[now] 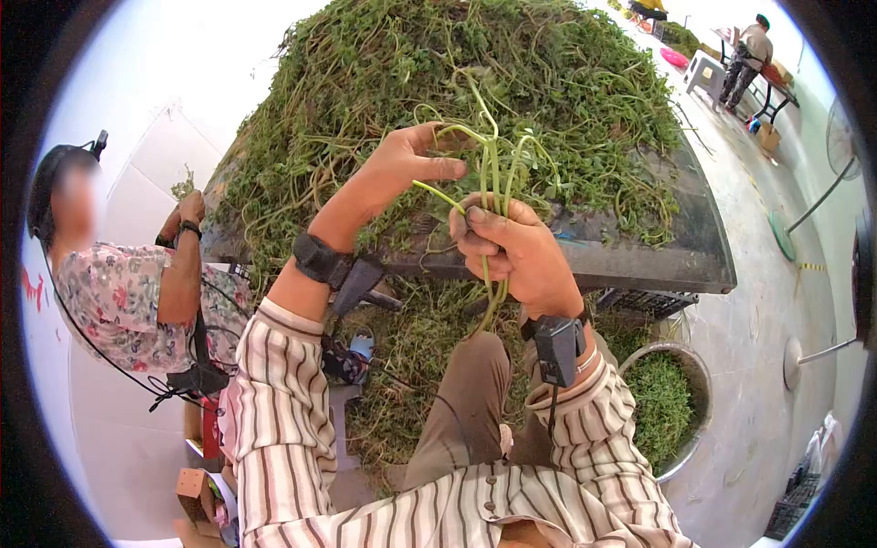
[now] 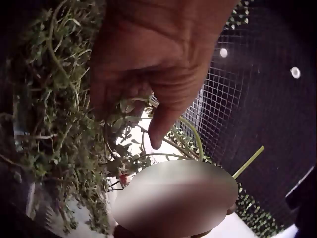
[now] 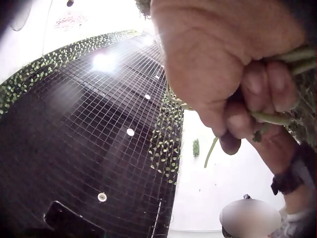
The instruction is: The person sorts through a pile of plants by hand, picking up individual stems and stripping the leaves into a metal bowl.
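My right hand [image 1: 516, 242] grips a small bunch of long green stems [image 1: 493, 173], fingers curled round them below the forks. The stems stand upright, their lower ends hanging below the fist. One cut stem end pokes out to the left. Just up and left of it is my left hand [image 1: 411, 155], with its thumb and forefinger apart and a curved stem at the fingertips. In the left wrist view, the left thumb points down beside thin leafy stems [image 2: 190, 134]. The right wrist view shows the right fingers [image 3: 257, 87] folded over the stems.
A big heap of leafy stems [image 1: 411, 82] covers the dark table [image 1: 630, 265] ahead. More greens [image 1: 402, 393] lie under it, around my knees. A round tub [image 1: 703, 393] of greens stands at the right. Another person [image 1: 137, 283] works at the left; fans [image 1: 813, 215] stand far right.
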`<state>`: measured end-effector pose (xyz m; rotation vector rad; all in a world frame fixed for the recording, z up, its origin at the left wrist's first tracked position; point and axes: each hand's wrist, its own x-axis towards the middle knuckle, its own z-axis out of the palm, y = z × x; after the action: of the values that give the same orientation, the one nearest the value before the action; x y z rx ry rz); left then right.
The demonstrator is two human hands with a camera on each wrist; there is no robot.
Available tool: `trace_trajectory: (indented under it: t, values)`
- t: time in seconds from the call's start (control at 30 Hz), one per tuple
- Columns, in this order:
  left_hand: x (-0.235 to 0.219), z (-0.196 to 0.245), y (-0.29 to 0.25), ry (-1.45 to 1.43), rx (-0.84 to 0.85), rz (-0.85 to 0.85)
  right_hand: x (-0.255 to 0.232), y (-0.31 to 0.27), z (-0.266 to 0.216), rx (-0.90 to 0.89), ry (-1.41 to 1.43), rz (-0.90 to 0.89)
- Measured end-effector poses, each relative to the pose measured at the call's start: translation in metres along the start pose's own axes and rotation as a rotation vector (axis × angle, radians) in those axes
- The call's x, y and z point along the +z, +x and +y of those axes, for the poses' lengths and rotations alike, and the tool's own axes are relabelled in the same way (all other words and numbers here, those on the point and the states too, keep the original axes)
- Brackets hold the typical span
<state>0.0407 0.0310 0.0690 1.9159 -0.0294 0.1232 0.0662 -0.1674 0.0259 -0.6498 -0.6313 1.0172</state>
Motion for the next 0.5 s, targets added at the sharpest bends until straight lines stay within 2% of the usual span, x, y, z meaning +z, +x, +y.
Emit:
trace_trajectory:
  t: [0.07, 0.1, 0.2, 0.33, 0.4, 0.5]
  values:
    - [0.003, -0.005, 0.004, -0.198, -0.033, -0.009, 0.001, 0.000, 0.001, 0.005, 0.007, -0.006]
    - [0.004, -0.008, 0.005, -0.199, -0.035, -0.011, 0.002, 0.000, 0.001, 0.021, 0.008, -0.005]
    - [0.018, 0.003, 0.002, -0.559, -0.015, 0.009, 0.002, 0.001, 0.004, 0.041, 0.027, -0.019]
    - [0.016, 0.000, 0.008, -0.654, -0.051, -0.028, 0.001, -0.002, 0.001, 0.055, 0.060, -0.061]
    - [0.015, -0.001, 0.008, -0.631, 0.034, -0.078, -0.002, -0.003, 0.000, 0.028, 0.097, -0.091]
    - [0.010, 0.005, 0.004, -0.615, 0.029, -0.078, -0.003, -0.002, 0.000, -0.023, 0.162, -0.127]
